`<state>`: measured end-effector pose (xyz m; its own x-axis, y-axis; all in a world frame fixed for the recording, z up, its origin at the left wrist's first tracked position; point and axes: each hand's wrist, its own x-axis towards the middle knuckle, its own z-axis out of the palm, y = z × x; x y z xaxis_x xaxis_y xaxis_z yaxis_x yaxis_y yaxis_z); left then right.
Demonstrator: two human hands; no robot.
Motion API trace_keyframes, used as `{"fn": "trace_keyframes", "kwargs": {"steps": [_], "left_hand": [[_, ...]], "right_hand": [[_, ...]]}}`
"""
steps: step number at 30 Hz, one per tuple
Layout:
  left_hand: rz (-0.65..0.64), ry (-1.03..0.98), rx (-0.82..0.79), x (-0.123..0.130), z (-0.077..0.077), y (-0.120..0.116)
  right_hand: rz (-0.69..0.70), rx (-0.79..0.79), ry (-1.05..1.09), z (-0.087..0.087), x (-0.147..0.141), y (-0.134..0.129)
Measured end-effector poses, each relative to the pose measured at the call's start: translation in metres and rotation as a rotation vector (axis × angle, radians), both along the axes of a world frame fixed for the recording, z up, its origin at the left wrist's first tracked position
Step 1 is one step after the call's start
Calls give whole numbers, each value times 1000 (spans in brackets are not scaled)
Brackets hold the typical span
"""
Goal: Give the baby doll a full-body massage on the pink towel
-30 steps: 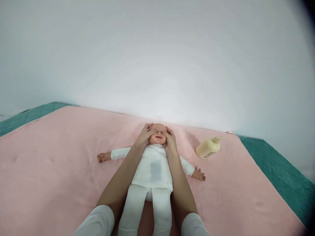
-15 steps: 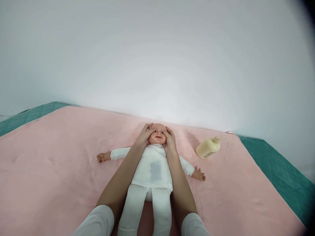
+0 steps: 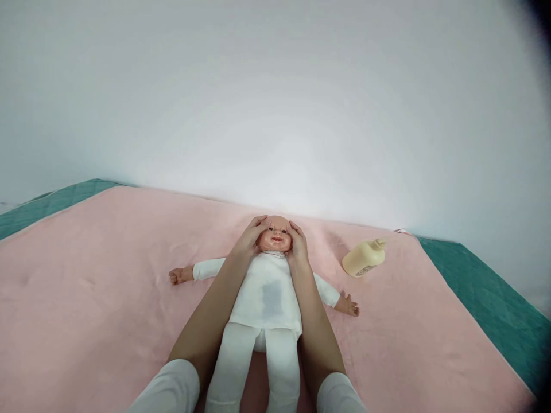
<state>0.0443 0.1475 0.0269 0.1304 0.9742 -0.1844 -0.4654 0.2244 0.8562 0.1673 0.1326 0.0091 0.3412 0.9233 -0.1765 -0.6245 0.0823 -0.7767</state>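
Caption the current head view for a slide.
Left hand and right hand cup the head of a white-clad doll lying on a pink blanket, a yellow bottle nearby.

The sides of the doll's head (image 3: pixel 278 240) are covered by the left hand (image 3: pixel 253 234) and right hand (image 3: pixel 298 241). Parts of its arms (image 3: pixel 209 268) are hidden behind the forearms (image 3: pixel 214 304). Its legs (image 3: pixel 235 367) and both sleeves (image 3: pixel 170 387) are cut off by the bottom edge. The print on the bottle (image 3: pixel 364 258) is too small to be read.
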Motion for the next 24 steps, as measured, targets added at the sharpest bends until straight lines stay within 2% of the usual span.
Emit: {"fn": "trace_keyframes", "kwargs": {"steps": [5,13,24], "left_hand": [[1,6,-62,-3,4,0],[-4,-44,-86,-3,0,6],[-17,-118,-73,-7,-7,11]], "right_hand": [[19,-23,52,-3,2,3],[97,-29,91,-7,8,6],[111,-49,103,-10,13,10]]}}
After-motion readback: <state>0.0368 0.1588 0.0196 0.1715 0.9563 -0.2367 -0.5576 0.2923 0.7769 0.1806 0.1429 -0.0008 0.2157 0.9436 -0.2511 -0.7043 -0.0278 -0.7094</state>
